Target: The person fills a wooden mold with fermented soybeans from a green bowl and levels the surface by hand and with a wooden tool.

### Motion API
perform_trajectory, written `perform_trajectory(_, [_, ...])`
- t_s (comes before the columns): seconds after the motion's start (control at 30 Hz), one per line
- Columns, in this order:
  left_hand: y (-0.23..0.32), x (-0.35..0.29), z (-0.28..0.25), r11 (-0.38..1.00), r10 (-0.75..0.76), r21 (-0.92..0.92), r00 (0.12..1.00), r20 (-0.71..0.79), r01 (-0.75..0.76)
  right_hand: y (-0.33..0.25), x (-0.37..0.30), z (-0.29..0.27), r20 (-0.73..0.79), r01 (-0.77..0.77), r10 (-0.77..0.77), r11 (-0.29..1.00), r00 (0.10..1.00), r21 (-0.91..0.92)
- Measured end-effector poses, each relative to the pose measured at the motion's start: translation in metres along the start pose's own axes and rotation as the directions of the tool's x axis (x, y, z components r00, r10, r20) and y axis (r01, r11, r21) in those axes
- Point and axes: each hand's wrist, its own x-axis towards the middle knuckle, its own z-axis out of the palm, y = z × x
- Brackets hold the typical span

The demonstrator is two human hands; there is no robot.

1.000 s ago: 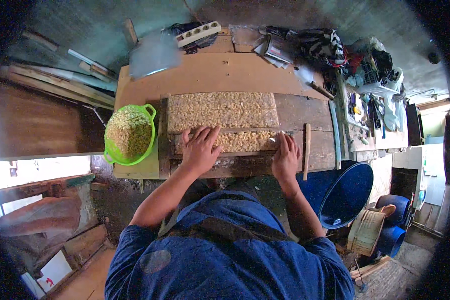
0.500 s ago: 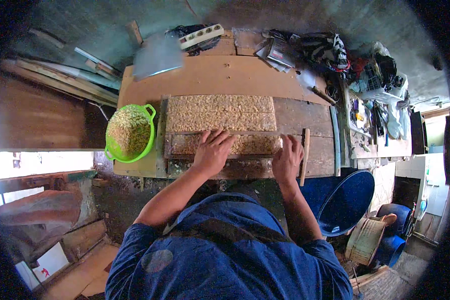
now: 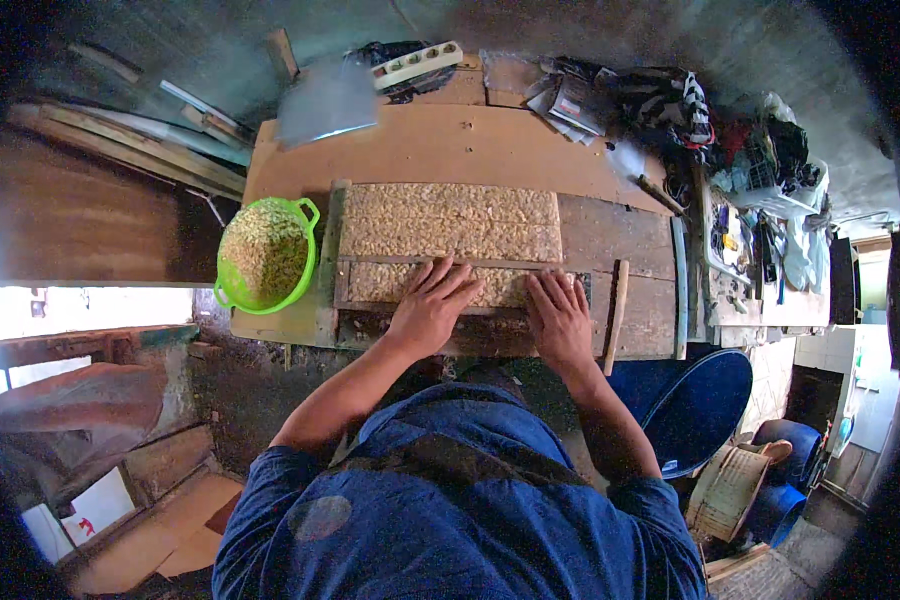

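A long, narrow wooden frame (image 3: 342,284) lies along the near side of the workbench, with a flat slab of pale beans or grains (image 3: 375,284) inside. My left hand (image 3: 432,306) rests flat on this slab near its middle, fingers stretched out and slightly spread. Toward the right end, my right hand (image 3: 562,318) also lies flat on it, fingers extended. Neither hand grasps anything. Directly beyond the frame lie similar flat slabs (image 3: 450,220), side by side, in what looks like clear wrapping.
A green colander (image 3: 307,265) with loose pale grains stands at the left. Right of the frame lies a wooden stick (image 3: 617,315). Clear plastic sheets (image 3: 325,105) and a power strip (image 3: 417,65) sit at the back. Below the bench's right side is a blue tub (image 3: 705,410).
My right hand has moved left from the frame's right end, its bent fingers now flat on the slab. My left hand stays on the slab. The whole view has shifted slightly.
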Motion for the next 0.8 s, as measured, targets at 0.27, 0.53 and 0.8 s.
perform_trajectory(0.27, [-0.001,0.002,0.006,0.994,-0.107,-0.033,0.99,-0.094,0.105,0.008,0.01,-0.014,-0.282,-0.387,0.416,0.909,0.864,0.157])
perform_trajectory(0.53, [0.008,0.025,0.001,0.987,-0.148,0.05,0.986,-0.083,0.152,0.023,-0.019,-0.002,-0.154,-0.414,0.427,0.904,0.891,0.108])
perform_trajectory(0.8, [0.016,0.039,0.007,0.994,-0.099,0.049,0.994,-0.054,0.102,0.017,-0.009,0.01,-0.182,-0.288,0.283,0.958,0.942,0.003])
